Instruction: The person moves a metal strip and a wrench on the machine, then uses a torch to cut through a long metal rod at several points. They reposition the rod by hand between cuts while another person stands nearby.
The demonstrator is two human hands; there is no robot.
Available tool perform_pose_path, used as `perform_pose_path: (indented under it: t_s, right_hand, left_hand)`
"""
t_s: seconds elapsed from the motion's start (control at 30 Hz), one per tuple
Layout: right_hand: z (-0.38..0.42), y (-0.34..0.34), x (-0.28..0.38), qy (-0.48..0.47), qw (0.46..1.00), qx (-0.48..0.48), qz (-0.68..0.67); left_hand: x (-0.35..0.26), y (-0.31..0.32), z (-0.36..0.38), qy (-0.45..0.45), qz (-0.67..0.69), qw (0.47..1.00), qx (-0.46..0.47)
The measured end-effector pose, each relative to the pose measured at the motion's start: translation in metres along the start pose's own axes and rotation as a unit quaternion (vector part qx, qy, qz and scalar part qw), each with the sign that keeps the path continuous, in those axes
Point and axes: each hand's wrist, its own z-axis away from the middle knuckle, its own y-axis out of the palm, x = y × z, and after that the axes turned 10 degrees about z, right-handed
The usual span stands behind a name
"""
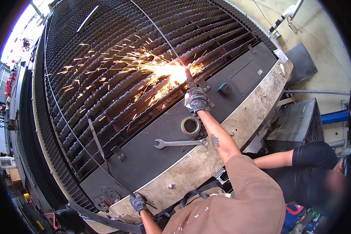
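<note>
My right hand (pixel 197 99), in a dark grey knit glove, reaches forward over the slatted metal bed (pixel 105 84). A bright burst of sparks (pixel 171 72) sprays leftward from just past its fingers. Glare hides what it grips; a small pale part shows beside the palm. My left hand (pixel 137 203), gloved alike, is closed around the near end of a long thin metal rod (pixel 80 142) at the bed's front edge. Nearest the right wrist lie a roll of tape (pixel 190 126) and a combination wrench (pixel 179 143) on the dark plate (pixel 144 160).
A teal and black tape measure (pixel 224 89) sits right of my right hand. Round metal discs (pixel 107 197) lie near the left corner. Loose metal strips (pixel 96 140) rest on the slats. Another person (pixel 316 167) is close by on the right, beside a metal bin (pixel 292 121).
</note>
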Motion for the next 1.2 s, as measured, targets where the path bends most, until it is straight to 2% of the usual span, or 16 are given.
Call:
perform_pose_path:
  t_s: [0.03, 0.17, 0.23, 0.33, 0.47, 0.53, 0.57, 0.63, 0.73, 0.8, 0.9, 0.97, 1.03, 1.1, 1.17, 1.2]
  right_hand:
    - [0.000, 0.003, -0.001, 0.002, 1.000, -0.001, -0.002]
    - [-0.008, 0.026, -0.008, 0.021, 0.996, 0.040, 0.075]
    - [-0.006, 0.023, -0.002, 0.031, 0.993, 0.047, 0.104]
    - [-0.007, 0.025, -0.004, 0.020, 0.991, 0.067, 0.118]
    - [-0.006, 0.039, -0.007, 0.003, 0.988, -0.004, 0.151]
    - [-0.008, 0.044, -0.009, 0.005, 0.987, -0.016, 0.160]
    - [-0.015, 0.055, -0.014, 0.012, 0.989, -0.007, 0.148]
    - [-0.010, 0.039, -0.006, 0.018, 0.991, 0.002, 0.135]
    - [-0.001, 0.012, -0.003, -0.031, 0.994, -0.013, 0.104]
    - [-0.001, -0.004, -0.004, -0.013, 0.998, 0.011, 0.062]
    - [-0.012, -0.009, -0.017, 0.012, 0.997, 0.060, -0.039]
    - [-0.014, -0.004, -0.030, -0.010, 0.999, 0.023, -0.047]
    - [-0.023, 0.011, -0.045, 0.012, 0.999, 0.023, -0.048]
    - [-0.027, 0.017, -0.058, -0.067, 0.987, -0.068, -0.132]
    - [-0.045, 0.036, -0.072, -0.040, 0.992, -0.053, -0.105]
    - [-0.046, 0.036, -0.073, -0.062, 0.986, -0.068, -0.137]
  left_hand:
    - [-0.004, -0.001, -0.001, 0.038, -0.015, 0.999, -0.006]
    - [-0.051, -0.004, 0.027, -0.022, 0.035, 0.999, 0.018]
    - [-0.048, -0.003, 0.025, 0.028, 0.025, 0.999, -0.002]
    - [-0.047, -0.002, 0.026, -0.019, 0.075, 0.997, 0.010]
    - [-0.041, -0.002, 0.022, -0.050, 0.093, 0.994, 0.018]
    - [0.010, 0.004, -0.008, 0.004, 0.063, 0.998, -0.006]
    - [0.029, 0.006, -0.019, 0.057, 0.035, 0.997, -0.028]
    - [0.022, 0.006, -0.014, 0.057, 0.041, 0.997, -0.026]
    - [-0.004, 0.001, 0.001, 0.044, 0.029, 0.998, -0.015]
    - [-0.018, -0.002, 0.007, -0.041, 0.018, 0.999, 0.004]
    - [-0.007, -0.001, 0.000, -0.002, -0.040, 0.999, -0.010]
    - [-0.004, 0.000, 0.000, 0.018, -0.048, 0.999, -0.017]
    - [-0.066, -0.003, 0.036, -0.007, -0.030, 0.999, -0.013]
    - [-0.041, -0.001, 0.022, 0.057, -0.060, 0.996, -0.047]
    - [-0.092, -0.007, 0.044, -0.058, -0.067, 0.996, 0.018]
    - [-0.080, -0.006, 0.037, -0.058, -0.068, 0.996, 0.018]
